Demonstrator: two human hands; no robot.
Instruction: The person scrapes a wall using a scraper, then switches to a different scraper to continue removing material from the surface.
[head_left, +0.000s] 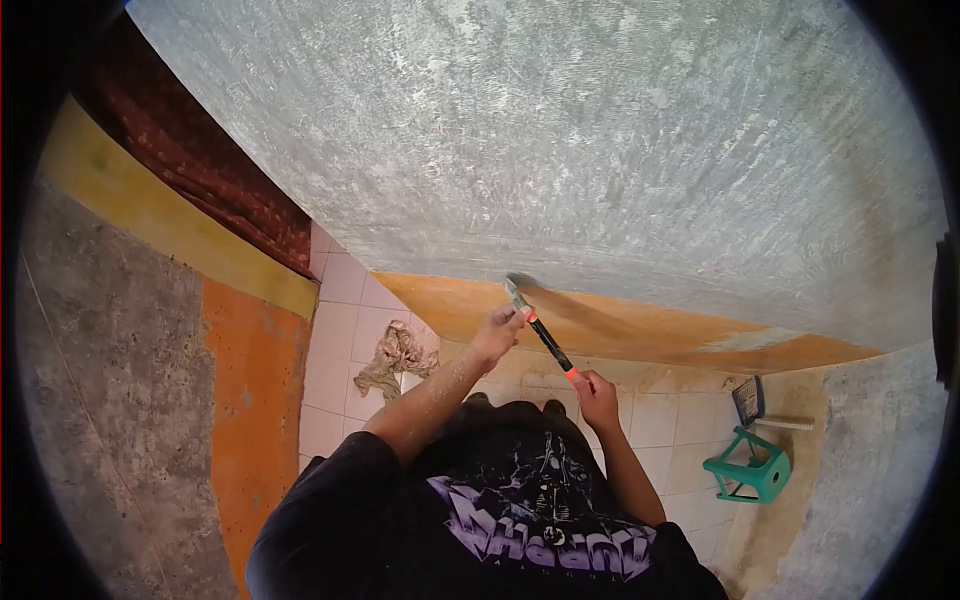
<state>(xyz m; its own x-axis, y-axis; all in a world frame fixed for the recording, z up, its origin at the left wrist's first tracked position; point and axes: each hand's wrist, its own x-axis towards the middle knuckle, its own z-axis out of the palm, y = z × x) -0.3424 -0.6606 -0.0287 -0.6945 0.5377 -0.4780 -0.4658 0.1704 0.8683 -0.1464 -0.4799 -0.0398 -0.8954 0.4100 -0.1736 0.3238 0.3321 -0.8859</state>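
Note:
Both hands are on one long tool (pixel 550 343) with a black handle, orange-red bands and a grey metal head. My left hand (pixel 499 334) is closed round it just below the head. Near the bottom end of the handle, my right hand (pixel 598 400) grips it. The tool slants up and to the left, its head at the orange strip (pixel 455 303) low on the wall, close to where the grey scraped surface (pixel 540 150) begins. Whether the head's edge touches the wall is hard to tell. Pale specks cover my left forearm.
A crumpled cloth (pixel 398 358) lies on the tiled floor (pixel 340 325) at the left. A green stool (pixel 755 468) stands at the lower right beside a dark blue tray (pixel 748 401). At the upper left hangs a dark red curtain (pixel 190 140), next to a yellow, orange and grey wall (pixel 255 380).

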